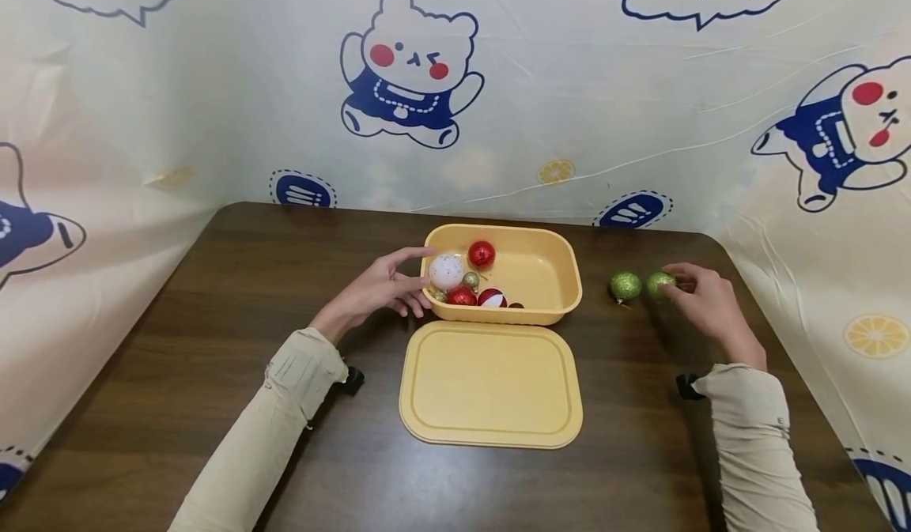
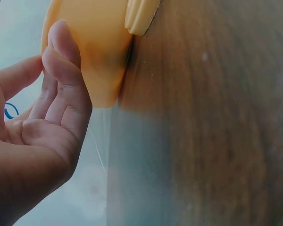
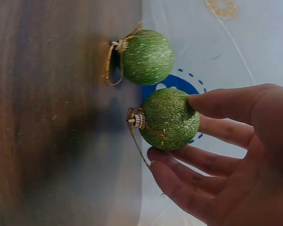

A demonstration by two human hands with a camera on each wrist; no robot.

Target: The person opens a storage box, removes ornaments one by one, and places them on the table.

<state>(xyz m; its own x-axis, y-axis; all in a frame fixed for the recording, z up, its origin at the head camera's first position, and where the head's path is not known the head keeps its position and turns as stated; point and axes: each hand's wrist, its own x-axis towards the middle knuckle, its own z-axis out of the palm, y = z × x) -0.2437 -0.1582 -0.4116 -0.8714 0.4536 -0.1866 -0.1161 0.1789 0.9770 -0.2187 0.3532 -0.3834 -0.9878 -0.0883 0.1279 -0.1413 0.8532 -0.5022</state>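
In the head view, my left hand (image 1: 380,288) rests its fingertips on the left end of a yellow plastic box (image 1: 544,316), at the rim and outer wall. Inside lie a white speckled ball (image 1: 446,271), a shiny red Christmas ball (image 1: 481,254), another red one (image 1: 461,296), a red-and-white one (image 1: 492,298) and small gold balls (image 1: 470,280). On the right, my right hand (image 1: 708,303) holds a green glitter Christmas ball (image 3: 170,120) between thumb and fingers; its gold cord hangs loose. A second green glitter Christmas ball (image 1: 625,286) sits just left of it on the table.
The yellow lid (image 1: 491,386) lies flat on the dark wooden table (image 1: 213,358), directly in front of the box. Behind the table's far edge hangs a printed cloth (image 1: 270,81) with bear drawings, and it also covers both sides.
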